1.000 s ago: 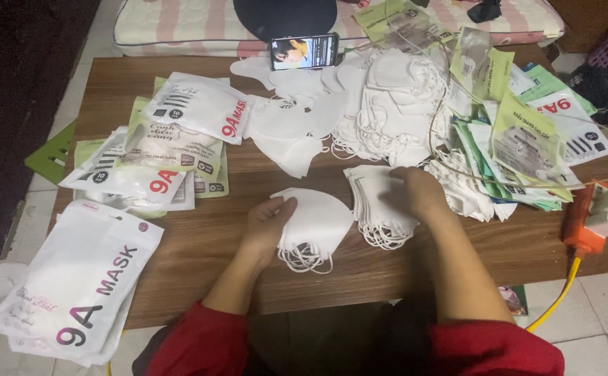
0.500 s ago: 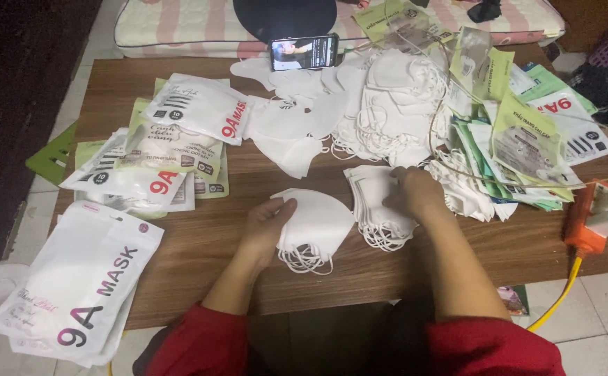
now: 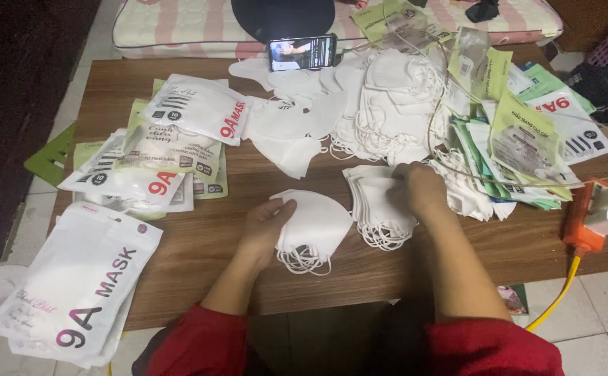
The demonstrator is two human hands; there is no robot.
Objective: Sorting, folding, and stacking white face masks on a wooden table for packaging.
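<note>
Early days from my seat: left hand grips a small mask stack, right hand pinches the next stack beside it. Behind both, the loose pile looks mostly unsorted.

Left hand on white mask stack, right hand on another stack.

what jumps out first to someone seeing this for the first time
The sea of white face masks: a big loose heap at the table's far middle, and two small stacks near the front edge. The left hand rests on one stack, the right hand on the other stack. White printed pouches overhang the table's left corner, green packets pile up at right, and a phone stands lit at the far edge.
</note>
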